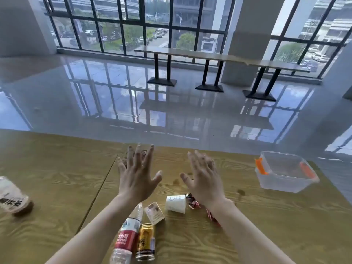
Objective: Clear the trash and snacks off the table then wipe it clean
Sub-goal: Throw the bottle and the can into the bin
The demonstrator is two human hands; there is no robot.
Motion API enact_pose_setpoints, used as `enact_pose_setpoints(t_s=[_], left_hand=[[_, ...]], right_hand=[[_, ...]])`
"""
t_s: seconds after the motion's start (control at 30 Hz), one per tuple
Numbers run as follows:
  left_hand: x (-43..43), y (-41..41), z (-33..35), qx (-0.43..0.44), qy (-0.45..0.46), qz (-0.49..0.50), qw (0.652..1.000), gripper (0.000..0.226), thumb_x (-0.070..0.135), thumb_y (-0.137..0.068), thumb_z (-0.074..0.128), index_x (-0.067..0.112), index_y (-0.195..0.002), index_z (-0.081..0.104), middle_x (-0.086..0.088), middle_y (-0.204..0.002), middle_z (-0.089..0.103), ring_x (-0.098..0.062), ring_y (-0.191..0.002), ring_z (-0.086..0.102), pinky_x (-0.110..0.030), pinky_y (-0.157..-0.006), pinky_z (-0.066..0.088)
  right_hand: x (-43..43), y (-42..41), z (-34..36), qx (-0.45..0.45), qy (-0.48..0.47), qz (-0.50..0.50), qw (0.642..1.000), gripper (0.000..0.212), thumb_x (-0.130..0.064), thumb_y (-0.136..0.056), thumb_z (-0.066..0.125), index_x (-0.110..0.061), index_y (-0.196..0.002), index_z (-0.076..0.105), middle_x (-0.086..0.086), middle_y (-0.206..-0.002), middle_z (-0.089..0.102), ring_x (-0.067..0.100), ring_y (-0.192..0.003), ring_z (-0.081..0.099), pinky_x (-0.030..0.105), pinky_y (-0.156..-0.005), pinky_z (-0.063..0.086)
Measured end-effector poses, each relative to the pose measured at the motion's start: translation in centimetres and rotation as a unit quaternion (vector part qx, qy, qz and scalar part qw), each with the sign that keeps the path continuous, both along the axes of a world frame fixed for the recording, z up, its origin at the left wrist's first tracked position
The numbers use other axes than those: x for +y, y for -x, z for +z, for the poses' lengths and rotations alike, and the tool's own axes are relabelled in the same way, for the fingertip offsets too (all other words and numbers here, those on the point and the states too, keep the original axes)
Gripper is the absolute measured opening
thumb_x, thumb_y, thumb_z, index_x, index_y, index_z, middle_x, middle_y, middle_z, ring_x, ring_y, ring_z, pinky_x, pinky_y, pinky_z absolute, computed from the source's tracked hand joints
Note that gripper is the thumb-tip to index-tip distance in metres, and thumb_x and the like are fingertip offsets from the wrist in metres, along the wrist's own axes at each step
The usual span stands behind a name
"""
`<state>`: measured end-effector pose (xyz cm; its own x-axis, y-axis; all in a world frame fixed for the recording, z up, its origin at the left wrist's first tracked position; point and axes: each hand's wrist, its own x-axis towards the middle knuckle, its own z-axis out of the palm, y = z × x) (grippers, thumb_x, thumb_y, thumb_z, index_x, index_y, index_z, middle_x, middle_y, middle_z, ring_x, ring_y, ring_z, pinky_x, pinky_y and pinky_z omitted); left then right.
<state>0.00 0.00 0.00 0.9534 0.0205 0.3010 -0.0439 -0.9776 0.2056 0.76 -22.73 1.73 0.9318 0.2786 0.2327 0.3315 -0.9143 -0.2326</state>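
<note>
Both hands hover mid-frame above the table (57, 178), fingers spread and palms down, gripping nothing; the left hand (138, 178) and right hand (204, 180) look poised to start, not yet committed to any item. The trash lies below them at lower centre: a bottle (126, 235) and can (145, 242) on their sides, a small carton (154, 213), a tipped cup (176, 203), red wrappers (193, 202) (partly hidden by the right wrist). An open tub (283, 174) waits at right, probably for snacks; another bottle (14, 197) lies at far left.
</note>
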Motion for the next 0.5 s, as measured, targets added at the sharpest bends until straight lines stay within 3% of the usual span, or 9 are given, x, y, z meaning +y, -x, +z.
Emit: enact_pose_setpoints(t_s=[0.13,0.33,0.43,0.5], left_hand=[[1.8,3.4,-4.4,0.085,0.008,0.031,0.996,0.094,0.061,-0.084,0.051,0.034,-0.153,-0.006,-0.012,-0.162,0.006,-0.037,-0.148,0.005,-0.071,-0.111,0.02],[3.2,8.0,-11.1,0.213,0.104,0.095,0.967,0.085,0.052,-0.087,0.05,0.036,-0.152,-0.002,-0.012,-0.16,0.018,-0.029,-0.144,0.023,-0.049,-0.105,0.041],[3.7,9.7,-13.5,0.273,0.137,0.119,0.945,0.085,0.045,-0.086,0.053,0.037,-0.151,0.0,-0.011,-0.151,0.03,-0.026,-0.131,0.038,-0.041,-0.093,0.047],[3.9,10.4,-14.4,0.292,0.156,0.123,0.936,0.083,0.04,-0.085,0.054,0.039,-0.15,0.002,-0.008,-0.134,0.04,-0.023,-0.115,0.046,-0.036,-0.084,0.05]], right_hand=[[1.3,2.0,-4.1,0.07,-0.027,0.023,0.997,0.073,-0.051,-0.098,0.052,-0.02,-0.157,0.023,0.004,-0.161,0.028,0.022,-0.15,0.019,0.034,-0.122,0.015],[3.3,5.1,-9.6,0.18,-0.095,0.018,0.979,0.059,-0.043,-0.096,0.061,-0.021,-0.147,0.042,-0.003,-0.144,0.047,0.019,-0.136,0.037,0.025,-0.11,0.032],[5.4,7.2,-12.2,0.243,-0.086,0.038,0.965,0.064,-0.048,-0.095,0.059,-0.023,-0.15,0.038,-0.005,-0.142,0.046,0.017,-0.13,0.039,0.027,-0.109,0.036],[6.8,8.3,-13.6,0.281,-0.083,0.034,0.956,0.068,-0.05,-0.094,0.059,-0.024,-0.152,0.034,-0.005,-0.143,0.045,0.018,-0.128,0.04,0.03,-0.109,0.038]])
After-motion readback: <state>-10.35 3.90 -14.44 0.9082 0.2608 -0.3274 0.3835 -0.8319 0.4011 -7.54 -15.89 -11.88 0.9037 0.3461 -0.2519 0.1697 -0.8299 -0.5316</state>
